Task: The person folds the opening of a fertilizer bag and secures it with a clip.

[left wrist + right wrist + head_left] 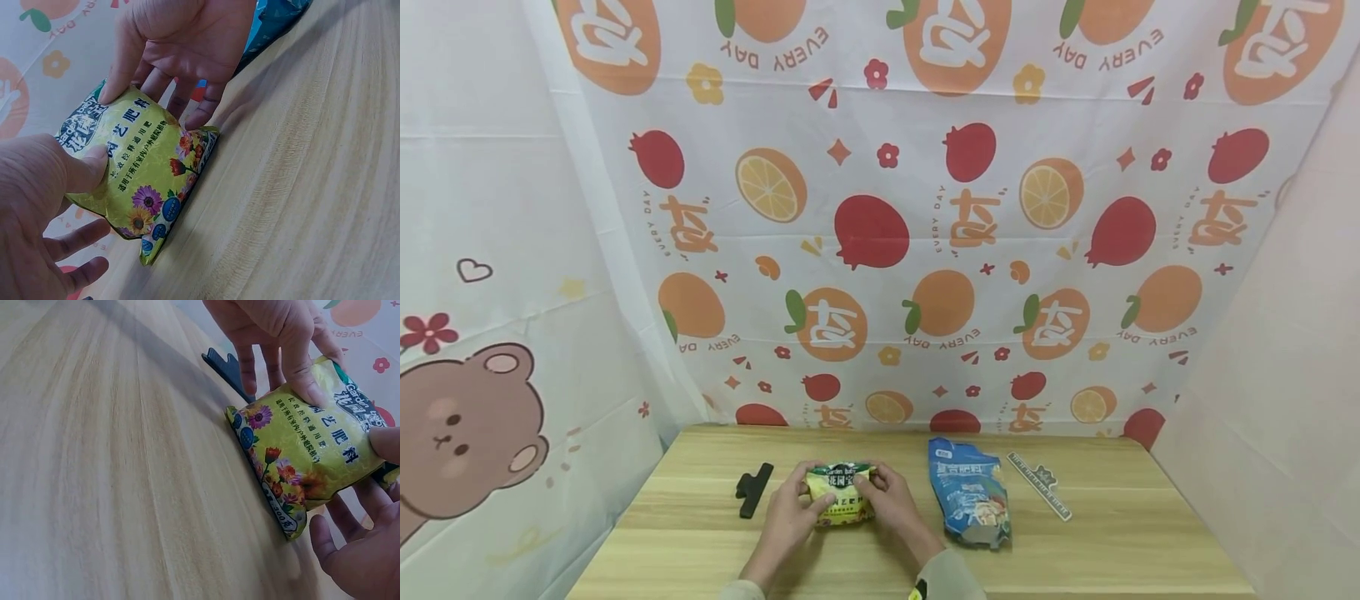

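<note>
A yellow fertilizer bag [842, 505] with a green top and printed flowers stands between both hands over the wooden table. From the left side my left hand [791, 510] grips it, thumb pressed on the front and fingers behind. My right hand [887, 498] grips the opposite side the same way, its thumb near the upper front. In the left wrist view the bag [140, 162] leans back, its flowered bottom edge at the tabletop. The right wrist view shows the bag's front [306, 440] bulging between the two thumbs.
Left of the hands lies a black clip [754, 490]. To the right are a crumpled blue bag [970, 493] and a pale, ruler-like strip with a decorated top [1040, 486]. A fruit-print curtain [880, 333] hangs behind the wooden table [685, 533].
</note>
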A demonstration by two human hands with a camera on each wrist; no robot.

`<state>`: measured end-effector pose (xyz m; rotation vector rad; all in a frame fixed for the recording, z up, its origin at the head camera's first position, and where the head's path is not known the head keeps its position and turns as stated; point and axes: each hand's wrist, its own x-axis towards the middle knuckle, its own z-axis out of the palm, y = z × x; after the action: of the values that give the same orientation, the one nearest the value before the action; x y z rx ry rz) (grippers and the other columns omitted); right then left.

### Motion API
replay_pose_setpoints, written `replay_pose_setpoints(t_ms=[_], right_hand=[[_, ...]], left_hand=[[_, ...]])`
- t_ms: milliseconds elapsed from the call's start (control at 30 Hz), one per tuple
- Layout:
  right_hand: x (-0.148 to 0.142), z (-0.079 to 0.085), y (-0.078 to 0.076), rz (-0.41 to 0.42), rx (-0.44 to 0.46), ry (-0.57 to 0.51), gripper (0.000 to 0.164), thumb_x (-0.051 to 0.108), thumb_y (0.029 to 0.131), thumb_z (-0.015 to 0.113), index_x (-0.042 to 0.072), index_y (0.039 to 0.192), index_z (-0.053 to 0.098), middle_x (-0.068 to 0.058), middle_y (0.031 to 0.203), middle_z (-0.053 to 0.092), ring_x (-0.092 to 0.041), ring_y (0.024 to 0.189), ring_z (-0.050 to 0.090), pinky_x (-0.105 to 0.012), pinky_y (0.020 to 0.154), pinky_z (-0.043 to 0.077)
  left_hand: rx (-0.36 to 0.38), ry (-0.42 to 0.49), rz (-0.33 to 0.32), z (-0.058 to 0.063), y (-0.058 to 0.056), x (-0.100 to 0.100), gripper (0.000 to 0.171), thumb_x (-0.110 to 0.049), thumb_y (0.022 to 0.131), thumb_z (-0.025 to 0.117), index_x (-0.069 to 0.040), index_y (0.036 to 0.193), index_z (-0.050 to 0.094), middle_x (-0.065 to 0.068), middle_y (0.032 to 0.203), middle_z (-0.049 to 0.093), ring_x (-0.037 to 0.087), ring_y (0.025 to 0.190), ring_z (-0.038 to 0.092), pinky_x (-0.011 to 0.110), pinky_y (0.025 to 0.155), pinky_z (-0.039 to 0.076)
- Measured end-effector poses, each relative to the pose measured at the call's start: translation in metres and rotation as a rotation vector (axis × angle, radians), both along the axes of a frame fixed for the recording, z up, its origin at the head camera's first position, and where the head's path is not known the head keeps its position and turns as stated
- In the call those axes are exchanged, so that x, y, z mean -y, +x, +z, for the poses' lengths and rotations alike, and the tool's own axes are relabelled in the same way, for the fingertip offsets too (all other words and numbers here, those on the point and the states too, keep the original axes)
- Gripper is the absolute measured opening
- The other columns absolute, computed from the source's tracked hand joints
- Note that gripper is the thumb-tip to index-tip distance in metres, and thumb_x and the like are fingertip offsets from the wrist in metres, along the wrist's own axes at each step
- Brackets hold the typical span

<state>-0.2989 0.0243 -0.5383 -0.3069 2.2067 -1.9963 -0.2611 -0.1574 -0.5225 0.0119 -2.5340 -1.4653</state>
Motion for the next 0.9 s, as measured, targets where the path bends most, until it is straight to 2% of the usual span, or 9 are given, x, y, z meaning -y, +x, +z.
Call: replay_pose_setpoints(t_ms=[300,533,633,733,833,900], right_hand=[[-0.0026,0.0007,-0.0009,0.017,0.002,-0.017,0.047,0.032,0.1,0.064,0.004,0.137,0.059,-0.016,0.125,0.073,-0.027,0.121,0.068,-0.041,0.106,0.052],[-0.0052,-0.0011,-0.0012,0.036,-0.014,0.022,0.054,0.034,0.1,0.063,0.002,0.143,0.054,-0.016,0.128,0.071,-0.03,0.123,0.067,-0.046,0.109,0.05],[-0.0063,-0.0024,-0.0013,0.043,-0.016,0.065,0.053,0.042,0.101,0.06,0.004,0.138,0.058,-0.014,0.124,0.073,-0.026,0.118,0.069,-0.045,0.107,0.052],[-0.0071,-0.0043,-0.0008,0.04,-0.023,0.109,0.048,0.049,0.1,0.058,0.01,0.128,0.065,-0.007,0.115,0.076,-0.015,0.106,0.07,-0.037,0.099,0.055],[-0.0076,-0.0068,-0.0008,0.031,-0.051,0.129,0.042,0.048,0.1,0.059,0.012,0.117,0.07,-0.003,0.107,0.077,-0.01,0.097,0.067,-0.03,0.088,0.056],[-0.0081,-0.0074,-0.0008,0.023,-0.075,0.131,0.038,0.046,0.1,0.06,0.012,0.112,0.071,-0.003,0.104,0.077,-0.011,0.096,0.066,-0.03,0.087,0.055]], left_hand=[[0.025,0.069,-0.014,-0.0011,-0.0007,0.0014,0.054,-0.006,0.081,0.081,-0.011,0.131,0.061,0.02,0.113,0.076,0.042,0.113,0.07,0.051,0.093,0.058],[0.038,0.129,-0.004,-0.0012,0.0004,0.002,0.053,-0.009,0.08,0.083,-0.004,0.129,0.061,0.021,0.121,0.073,0.035,0.111,0.072,0.04,0.091,0.06],[0.04,0.162,-0.005,-0.0016,0.001,0.0022,0.053,-0.009,0.081,0.083,-0.003,0.128,0.061,0.022,0.119,0.073,0.033,0.107,0.074,0.035,0.085,0.062],[0.042,0.176,-0.008,-0.0019,0.0018,0.0028,0.053,-0.009,0.081,0.083,-0.001,0.129,0.061,0.024,0.118,0.073,0.033,0.103,0.075,0.032,0.078,0.063],[0.045,0.129,0.017,-0.0014,0.002,0.003,0.055,-0.012,0.08,0.084,-0.001,0.129,0.062,0.023,0.116,0.074,0.032,0.102,0.075,0.033,0.078,0.063],[0.046,0.084,0.037,0.0003,0.0019,0.003,0.055,-0.014,0.08,0.085,0.0,0.128,0.063,0.022,0.114,0.075,0.032,0.101,0.075,0.037,0.081,0.062]])
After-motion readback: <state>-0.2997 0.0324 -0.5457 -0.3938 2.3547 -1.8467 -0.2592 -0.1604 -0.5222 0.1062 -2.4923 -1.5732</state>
